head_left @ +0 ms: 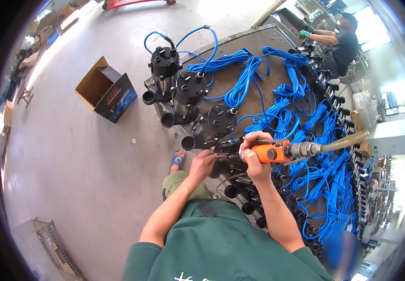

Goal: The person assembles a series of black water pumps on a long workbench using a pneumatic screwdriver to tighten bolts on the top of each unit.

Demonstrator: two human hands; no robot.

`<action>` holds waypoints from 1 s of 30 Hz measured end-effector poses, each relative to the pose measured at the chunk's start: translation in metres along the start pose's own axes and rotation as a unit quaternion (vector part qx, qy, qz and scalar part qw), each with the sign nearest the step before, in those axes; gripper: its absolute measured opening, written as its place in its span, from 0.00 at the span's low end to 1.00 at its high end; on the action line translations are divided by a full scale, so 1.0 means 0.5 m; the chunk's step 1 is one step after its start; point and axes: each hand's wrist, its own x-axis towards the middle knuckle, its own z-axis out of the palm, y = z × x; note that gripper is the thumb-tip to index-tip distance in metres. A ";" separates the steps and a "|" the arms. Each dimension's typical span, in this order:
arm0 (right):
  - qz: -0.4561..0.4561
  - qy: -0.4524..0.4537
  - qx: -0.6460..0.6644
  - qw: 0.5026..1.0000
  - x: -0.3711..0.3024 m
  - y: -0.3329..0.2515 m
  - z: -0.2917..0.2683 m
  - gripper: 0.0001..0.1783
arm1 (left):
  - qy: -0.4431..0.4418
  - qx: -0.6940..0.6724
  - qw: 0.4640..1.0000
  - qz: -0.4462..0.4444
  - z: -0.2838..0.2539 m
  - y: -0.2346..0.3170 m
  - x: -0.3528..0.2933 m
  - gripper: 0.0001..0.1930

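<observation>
My right hand [256,161] is wrapped round an orange air screwdriver [272,152], held nearly level. A metal fitting [303,149] joins its back end to a yellowish hose [345,141]. The tool's front end points left, toward my left hand [203,165], whose fingers are pinched together beside a black pump [226,149]. What those fingers hold, if anything, is too small to make out. My hands and the tool partly cover this pump. Just beyond it stands another black cylindrical pump [219,122] with a round side outlet.
Two more black pumps [190,91] stand farther along the bench edge. Coiled blue cables [277,114] cover much of the bench, with a row of pumps [340,105] along its far right side. An open cardboard box [111,93] sits on the floor. A person [343,44] in green gloves works at back right.
</observation>
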 end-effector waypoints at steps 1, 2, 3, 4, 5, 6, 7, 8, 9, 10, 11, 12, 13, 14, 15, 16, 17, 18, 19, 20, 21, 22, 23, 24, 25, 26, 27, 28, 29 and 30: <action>-0.009 -0.008 -0.016 1.000 -0.002 0.005 -0.004 0.17 | -0.001 0.000 1.000 0.005 0.001 -0.001 0.001 0.08; -0.005 -0.016 -0.023 1.000 -0.004 0.006 -0.006 0.17 | -0.002 0.000 1.000 0.009 0.004 -0.002 0.000 0.07; -0.003 -0.021 -0.028 0.999 -0.006 0.004 -0.006 0.16 | 0.005 -0.002 1.000 0.021 0.001 -0.003 -0.002 0.07; 0.000 -0.026 -0.033 0.999 -0.009 0.004 -0.005 0.16 | 0.005 -0.003 1.000 0.009 0.000 -0.003 -0.005 0.07; -0.001 -0.027 -0.032 0.999 -0.005 0.009 -0.005 0.16 | 0.004 -0.004 1.000 0.010 0.002 -0.009 0.000 0.06; -0.008 -0.031 -0.047 0.998 -0.009 0.014 -0.017 0.16 | -0.008 -0.007 1.000 0.013 0.004 -0.009 0.001 0.06; -0.013 -0.031 -0.071 0.997 -0.007 0.023 -0.016 0.16 | -0.012 -0.001 1.000 0.017 0.002 -0.014 0.007 0.06; -0.019 -0.031 -0.096 0.995 -0.011 0.029 -0.015 0.17 | -0.010 0.004 1.000 0.026 0.003 -0.016 0.000 0.06; -0.023 -0.028 -0.086 0.996 -0.006 0.015 -0.005 0.20 | -0.015 0.005 0.999 0.030 0.003 -0.012 0.004 0.06; -0.034 -0.030 -0.052 0.998 -0.005 0.005 0.008 0.24 | -0.019 0.011 0.999 0.032 -0.004 -0.008 0.007 0.07; -0.027 -0.041 -0.056 0.997 -0.003 -0.009 0.008 0.25 | -0.020 0.021 1.000 0.012 -0.009 0.002 0.007 0.07; -0.022 -0.048 -0.058 0.997 0.000 -0.025 0.007 0.26 | -0.023 0.035 0.999 -0.006 -0.024 0.024 0.012 0.07; -0.041 -0.025 -0.051 0.998 0.001 -0.057 0.006 0.25 | -0.027 0.049 0.998 -0.022 -0.041 0.051 0.027 0.07; -0.060 0.003 -0.045 0.997 -0.001 -0.098 0.000 0.25 | 0.018 0.060 0.998 -0.025 -0.071 0.103 0.049 0.08; -0.086 0.035 -0.072 0.993 -0.003 -0.156 -0.011 0.24 | 0.047 0.036 0.998 -0.024 -0.113 0.176 0.089 0.09; -0.114 0.072 -0.099 0.986 -0.011 -0.221 -0.025 0.24 | 0.074 0.065 0.994 0.037 -0.160 0.257 0.151 0.09; -0.192 0.108 -0.112 0.969 -0.018 -0.259 -0.040 0.24 | 0.101 0.064 0.983 0.139 -0.189 0.288 0.214 0.08; -0.266 0.150 -0.133 0.943 -0.025 -0.291 -0.058 0.26 | 0.093 0.042 0.972 0.213 -0.206 0.336 0.302 0.07; -0.332 0.194 -0.155 0.910 -0.029 -0.321 -0.076 0.27 | 0.067 0.034 0.972 0.222 -0.204 0.383 0.391 0.07; -0.368 0.227 -0.161 0.887 -0.039 -0.353 -0.090 0.25 | -0.009 0.050 0.983 0.178 -0.189 0.419 0.474 0.04; -0.367 0.251 -0.144 0.884 -0.057 -0.382 -0.095 0.24 | -0.155 0.106 0.963 0.191 -0.157 0.430 0.559 0.03; -0.364 0.279 -0.125 0.880 -0.076 -0.406 -0.097 0.23 | -0.291 0.167 0.919 0.207 -0.123 0.436 0.632 0.03; -0.363 0.310 -0.123 0.870 -0.082 -0.405 -0.096 0.21 | -0.451 0.242 0.830 0.223 -0.068 0.402 0.675 0.05; -0.376 0.351 -0.111 0.850 -0.089 -0.415 -0.093 0.20 | -0.586 0.322 0.705 0.237 -0.006 0.374 0.704 0.07; -0.386 0.414 -0.129 0.814 -0.092 -0.406 -0.084 0.19 | -0.702 0.321 0.580 0.259 0.051 0.317 0.705 0.08; -0.394 0.485 -0.150 0.766 -0.098 -0.399 -0.073 0.19 | -0.774 0.252 0.523 0.251 0.107 0.289 0.686 0.09; -0.308 0.430 -0.201 0.824 -0.124 -0.413 -0.074 0.24 | -0.811 0.251 0.459 0.262 0.148 0.276 0.647 0.08; -0.301 0.469 -0.259 0.789 -0.130 -0.409 -0.059 0.25 | -0.820 0.165 0.437 0.331 0.187 0.202 0.606 0.08; -0.307 0.497 -0.276 0.763 -0.145 -0.408 -0.036 0.26 | -0.826 0.043 0.460 0.324 0.224 0.146 0.563 0.09; -0.313 0.519 -0.290 0.740 -0.151 -0.408 -0.022 0.27 | -0.795 -0.086 0.459 0.387 0.264 0.098 0.522 0.09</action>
